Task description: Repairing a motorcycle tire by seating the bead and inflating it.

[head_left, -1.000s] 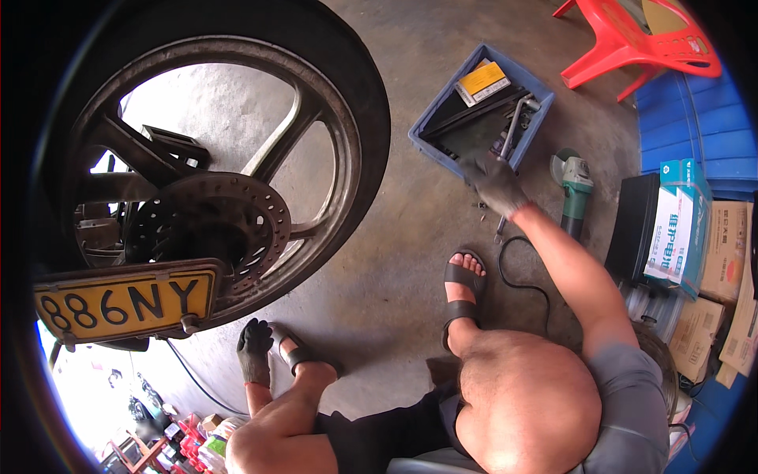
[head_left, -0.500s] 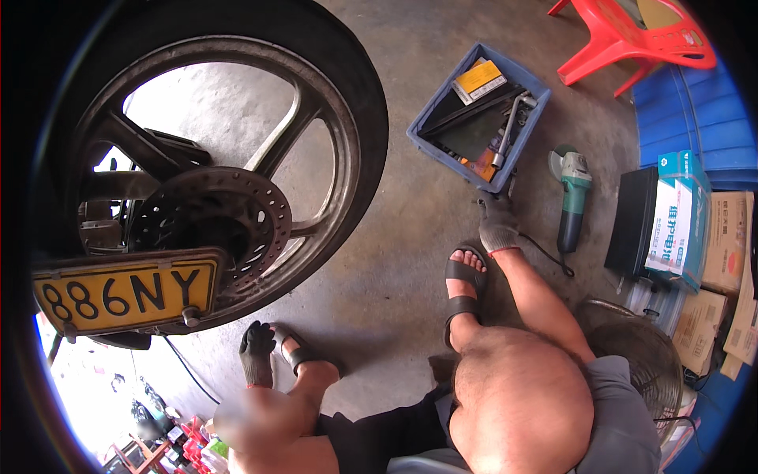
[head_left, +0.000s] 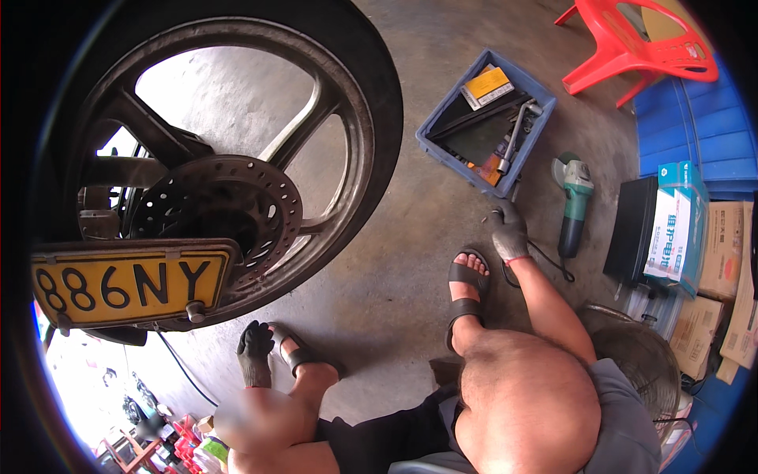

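My right hand (head_left: 510, 231), in a grey work glove with a dark coating, is low over the floor just below the near corner of a blue plastic crate (head_left: 466, 175). Its fingers are bent together, and whatever lies in them is too small or hidden to name. Inside the crate lie a metal socket wrench (head_left: 515, 136), a yellow-and-white box (head_left: 485, 87) and dark flat pieces. Near my left foot, my left hand (head_left: 255, 351), gloved alike, hangs with curled fingers and no visible object. A motorcycle wheel (head_left: 357, 150) with a brake disc (head_left: 170, 207) stands ahead on the left.
A green angle grinder (head_left: 575, 204) lies right of the crate, its black cable looping near my right wrist. Further right are a black box (head_left: 632, 225), cartons (head_left: 722, 246) and a fan (head_left: 639, 347). A red plastic chair (head_left: 624, 47) stands far right. A yellow plate (head_left: 130, 288) overhangs the wheel.
My right hand has shifted slightly right, with its fingers turned more upward and a little apart from the crate. The view has shifted a little. My left hand stays put.
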A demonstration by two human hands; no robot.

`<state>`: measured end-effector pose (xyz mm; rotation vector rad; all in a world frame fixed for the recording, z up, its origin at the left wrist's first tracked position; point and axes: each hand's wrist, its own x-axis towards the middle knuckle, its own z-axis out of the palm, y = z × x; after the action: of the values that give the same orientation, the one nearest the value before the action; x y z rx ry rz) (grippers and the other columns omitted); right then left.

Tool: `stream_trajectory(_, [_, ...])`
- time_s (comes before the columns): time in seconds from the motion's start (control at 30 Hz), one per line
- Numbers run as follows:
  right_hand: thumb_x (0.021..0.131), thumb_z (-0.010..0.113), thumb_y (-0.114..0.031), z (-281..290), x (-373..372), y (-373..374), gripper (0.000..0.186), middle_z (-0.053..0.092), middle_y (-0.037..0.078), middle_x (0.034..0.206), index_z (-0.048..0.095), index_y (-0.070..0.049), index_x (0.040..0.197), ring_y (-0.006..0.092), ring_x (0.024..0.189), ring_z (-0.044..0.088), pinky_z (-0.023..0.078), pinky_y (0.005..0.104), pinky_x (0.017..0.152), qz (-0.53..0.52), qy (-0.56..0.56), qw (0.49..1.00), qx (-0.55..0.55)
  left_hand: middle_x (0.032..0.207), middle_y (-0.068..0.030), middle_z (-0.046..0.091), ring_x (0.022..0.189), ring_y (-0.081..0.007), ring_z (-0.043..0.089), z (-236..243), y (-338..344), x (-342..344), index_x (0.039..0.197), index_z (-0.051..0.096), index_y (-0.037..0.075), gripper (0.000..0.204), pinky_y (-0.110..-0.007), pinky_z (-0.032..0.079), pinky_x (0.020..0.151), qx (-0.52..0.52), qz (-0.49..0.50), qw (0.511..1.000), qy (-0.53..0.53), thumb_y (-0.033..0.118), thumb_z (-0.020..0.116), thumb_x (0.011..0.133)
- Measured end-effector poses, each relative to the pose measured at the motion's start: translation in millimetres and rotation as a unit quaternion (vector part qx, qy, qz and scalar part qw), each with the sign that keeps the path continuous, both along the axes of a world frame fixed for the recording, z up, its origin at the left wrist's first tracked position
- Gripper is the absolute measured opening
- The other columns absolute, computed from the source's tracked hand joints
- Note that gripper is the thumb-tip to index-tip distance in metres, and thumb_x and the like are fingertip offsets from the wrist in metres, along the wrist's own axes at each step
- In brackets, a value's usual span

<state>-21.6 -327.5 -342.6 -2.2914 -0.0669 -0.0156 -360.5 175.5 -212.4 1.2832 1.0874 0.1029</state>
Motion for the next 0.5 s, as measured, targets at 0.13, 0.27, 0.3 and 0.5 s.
stream_trajectory(0.13, [0.078, 0.058, -0.005, 6, -6, -9, 0.021, 0.061, 0.017, 0.086, 0.056, -0.003, 0.098, 0.0282, 0.077, 0.061, 0.047, 0.0392, 0.07, -0.195, 0.207, 0.946, 0.155, 0.115, -0.01, 0.063, 0.095, -0.0188, 0.063, -1, 1, -3, 0.127, 0.051, 0.005, 0.043, -0.03, 0.049, 0.077, -0.01, 0.013, 1.0, -0.001, 0.033, 0.054, 0.093])
stream_trajectory(0.27, [0.076, 0.061, -0.011, 8, -6, -5, 0.015, 0.061, 0.018, 0.082, 0.054, -0.005, 0.088, 0.0325, 0.072, 0.062, 0.047, 0.0439, 0.064, -0.014, 0.081, 0.997, -0.011, 0.113, -0.009, 0.064, 0.093, -0.0173, 0.064, 1, -1, 2, 0.126, 0.052, 0.005, 0.044, -0.029, 0.049, 0.075, 0.003, 0.007, 1.0, -0.001, 0.033, 0.056, 0.092])
stream_trajectory(0.3, [0.076, 0.061, -0.014, 7, -5, -5, 0.014, 0.061, 0.019, 0.081, 0.053, -0.006, 0.086, 0.035, 0.073, 0.061, 0.046, 0.046, 0.064, 0.035, 0.038, 0.992, -0.118, 0.112, -0.0087, 0.064, 0.093, -0.017, 0.064, 2, -1, 3, 0.126, 0.052, 0.005, 0.044, -0.029, 0.049, 0.075, 0.009, 0.005, 1.0, -0.001, 0.034, 0.056, 0.092])
stream_trajectory(0.5, [0.081, 0.056, -0.014, -7, 6, 1, 0.01, 0.06, 0.022, 0.082, 0.054, -0.005, 0.084, 0.0434, 0.082, 0.057, 0.044, 0.0507, 0.069, 0.178, 0.022, 0.96, -0.215, 0.104, -0.0094, 0.066, 0.089, -0.0164, 0.064, 9, -3, -2, 0.123, 0.054, 0.003, 0.041, -0.027, 0.05, 0.071, 0.022, 0.036, 0.999, -0.005, 0.032, 0.054, 0.094])
